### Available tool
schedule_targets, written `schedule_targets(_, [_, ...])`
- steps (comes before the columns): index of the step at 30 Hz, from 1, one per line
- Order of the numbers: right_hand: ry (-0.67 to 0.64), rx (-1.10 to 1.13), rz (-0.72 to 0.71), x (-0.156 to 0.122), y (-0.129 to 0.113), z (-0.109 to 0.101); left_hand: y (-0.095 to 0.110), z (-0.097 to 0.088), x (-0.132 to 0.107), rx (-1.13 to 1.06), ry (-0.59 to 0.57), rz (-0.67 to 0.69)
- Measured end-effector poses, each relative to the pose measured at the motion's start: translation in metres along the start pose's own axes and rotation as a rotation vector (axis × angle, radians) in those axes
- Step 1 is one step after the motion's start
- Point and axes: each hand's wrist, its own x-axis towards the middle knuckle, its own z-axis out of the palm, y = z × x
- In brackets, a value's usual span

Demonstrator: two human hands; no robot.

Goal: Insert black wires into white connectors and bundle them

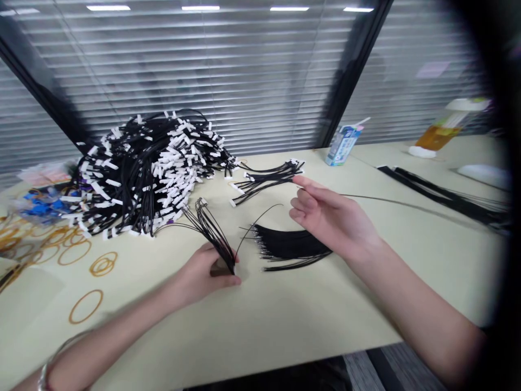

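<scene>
My left hand [203, 274] pinches a small bundle of thin black wires [209, 228] that fans up and to the left from my fingers. My right hand [329, 217] is raised above the table with thumb and forefinger closed on a single thin black wire [407, 205] that trails off to the right. Between my hands a loose sheaf of black wires [288, 247] lies flat on the table. A small group of black cables with white connectors [264, 182] lies just beyond it.
A big heap of black cables with white connectors [142, 174] fills the left back of the beige table [285, 315]. Rubber bands [85, 307] lie scattered at the left. A small carton [342, 144], a bottle [442, 130] and more black cables [448, 198] are at the right.
</scene>
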Motion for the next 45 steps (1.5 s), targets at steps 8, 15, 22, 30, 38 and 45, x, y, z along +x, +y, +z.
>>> schedule_targets(8, [-0.234,-0.475,0.115,-0.01,0.038,0.022,-0.005,0.0,-0.002,-0.026,-0.012,0.0])
schedule_targets(15, [-0.2,-0.655,0.159,-0.013,0.082,0.027,-0.002,0.0,0.0,-0.036,-0.011,0.079])
schedule_targets(22, [-0.195,-0.718,0.143,-0.011,0.09,0.024,-0.003,-0.001,0.0,-0.023,-0.002,0.089])
schedule_targets(30, [-0.248,-0.852,0.02,-0.013,0.089,0.025,-0.003,0.0,0.0,0.026,0.013,0.107])
schedule_targets(38, [-0.377,-1.123,-0.264,-0.016,0.086,0.027,0.001,-0.002,-0.001,0.001,-0.011,0.062])
schedule_targets(45, [-0.355,-1.072,-0.258,-0.017,0.088,0.028,-0.003,0.0,0.0,-0.042,-0.026,0.034])
